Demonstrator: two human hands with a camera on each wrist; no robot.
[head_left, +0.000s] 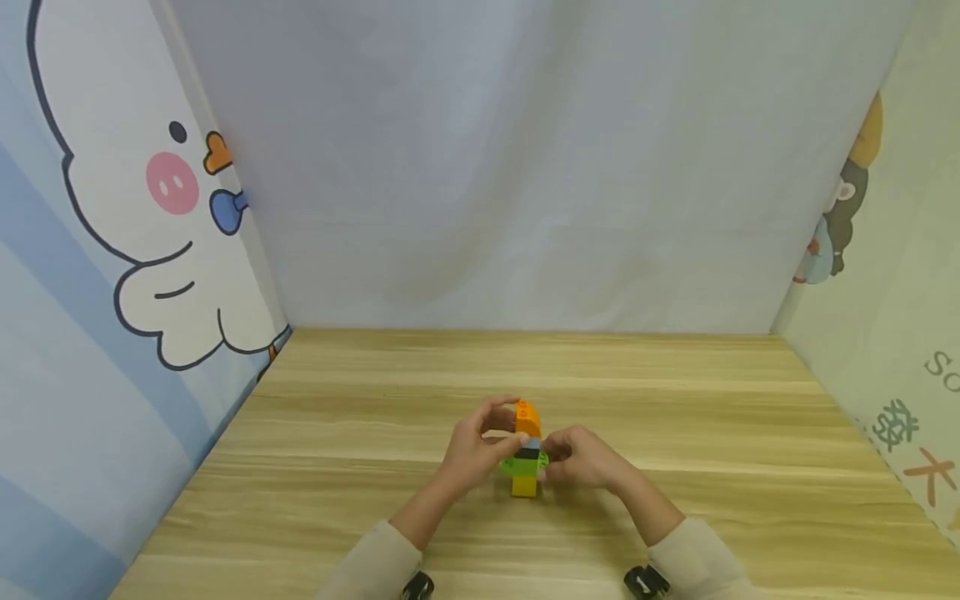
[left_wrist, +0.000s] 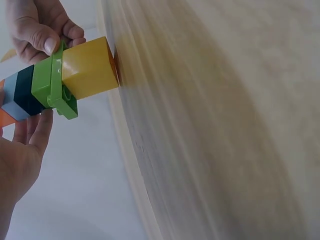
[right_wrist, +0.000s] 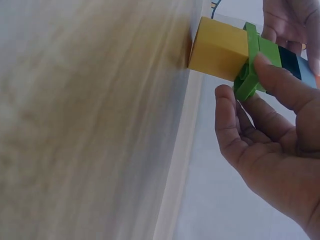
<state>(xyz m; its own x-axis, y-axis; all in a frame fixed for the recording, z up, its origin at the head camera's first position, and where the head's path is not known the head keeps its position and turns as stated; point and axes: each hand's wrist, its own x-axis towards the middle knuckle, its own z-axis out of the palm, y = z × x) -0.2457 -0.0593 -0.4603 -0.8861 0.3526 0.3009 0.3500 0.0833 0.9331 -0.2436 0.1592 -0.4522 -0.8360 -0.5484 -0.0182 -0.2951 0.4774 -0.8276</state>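
A tower of toy building blocks stands upright on the table. Its yellow block point(head_left: 524, 486) is at the bottom, touching the wood. Above that comes a wide green piece point(right_wrist: 246, 85) that sticks out on both sides, then a green block point(left_wrist: 42, 80), a dark block point(left_wrist: 27, 92), a light blue block point(head_left: 535, 443) and a curved orange block point(head_left: 529, 418) on top. My left hand point(head_left: 471, 454) holds the upper blocks, thumb in front and fingers at the far side. With thumb and fingers, my right hand point(head_left: 585, 458) pinches the right end of the wide green piece.
The wood-grain table point(head_left: 337, 433) spreads around the tower. A pale curtain point(head_left: 525, 167) hangs behind its far edge. Cartoon-printed cloths stand along the left side point(head_left: 82, 417) and the right side point(head_left: 885, 333).
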